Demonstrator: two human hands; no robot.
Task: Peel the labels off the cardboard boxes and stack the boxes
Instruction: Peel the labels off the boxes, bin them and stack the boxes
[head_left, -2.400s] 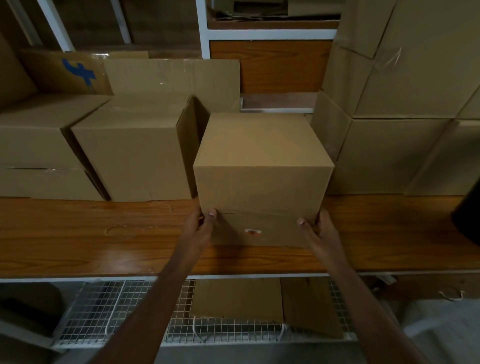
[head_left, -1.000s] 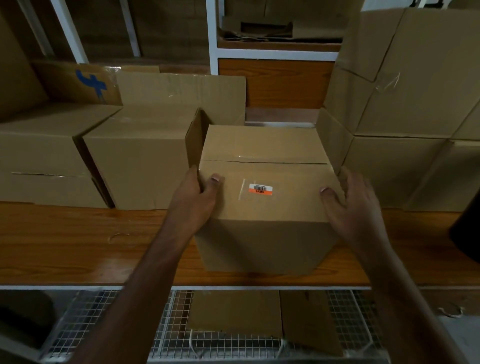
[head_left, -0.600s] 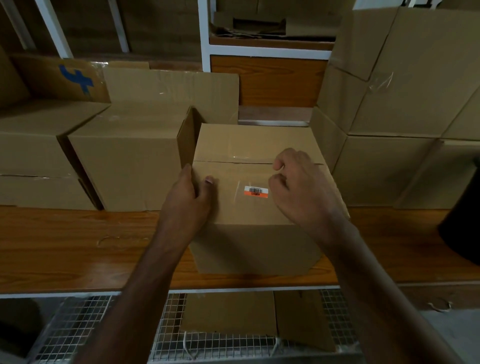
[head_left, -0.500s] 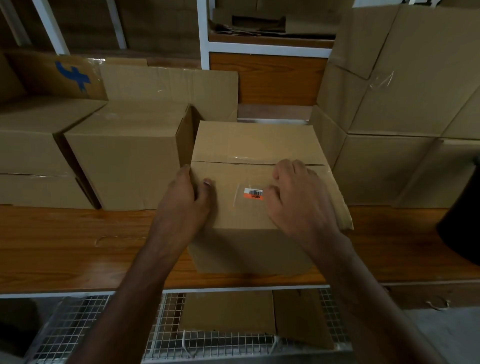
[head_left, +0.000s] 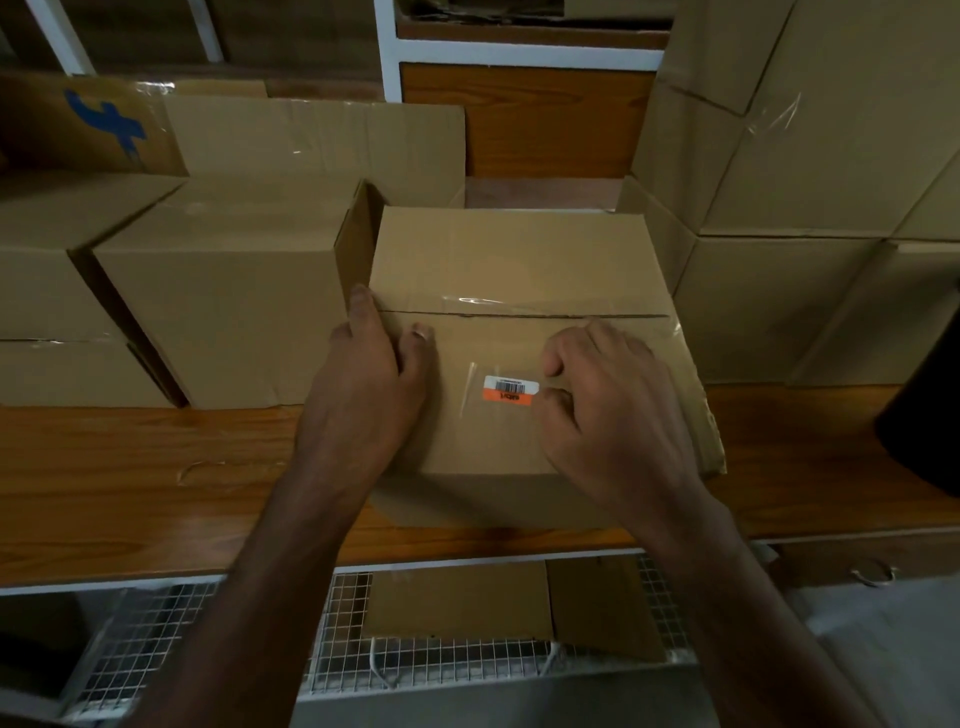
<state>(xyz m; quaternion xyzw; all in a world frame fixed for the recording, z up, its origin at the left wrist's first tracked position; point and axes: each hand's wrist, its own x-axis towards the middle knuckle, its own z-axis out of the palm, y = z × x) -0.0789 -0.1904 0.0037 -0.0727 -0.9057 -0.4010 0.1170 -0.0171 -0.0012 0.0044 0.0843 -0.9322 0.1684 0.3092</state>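
- Cardboard box (head_left: 519, 270) sits on the wooden bench (head_left: 130, 467), between the box row at left (head_left: 218, 301) and the box stack at right (head_left: 779, 182); taped top faces up so the label is reachable.
- Label (head_left: 510, 389): small white-and-orange barcode sticker on the near flap, under a patch of clear tape; appears flat, not yet lifted.
- Left hand (head_left: 369, 389) lies on the box's left top edge, fingers fairly straight down the side, thumb on top; holds nothing, likely bracing the box against the peel.
- Right hand (head_left: 613, 410) rests on the top, fingers curled, fingertips at the label's right end; looks like picking at its edge, but whether anything is actually pinched cannot be told.
- Near right flap edge looks ragged; cardboard face could tear with the sticker.
- Judged step: starting the peel; stacking not yet done for this box.
- Wire shelf (head_left: 156, 649) below the bench carries flat cardboard pieces (head_left: 457, 603).
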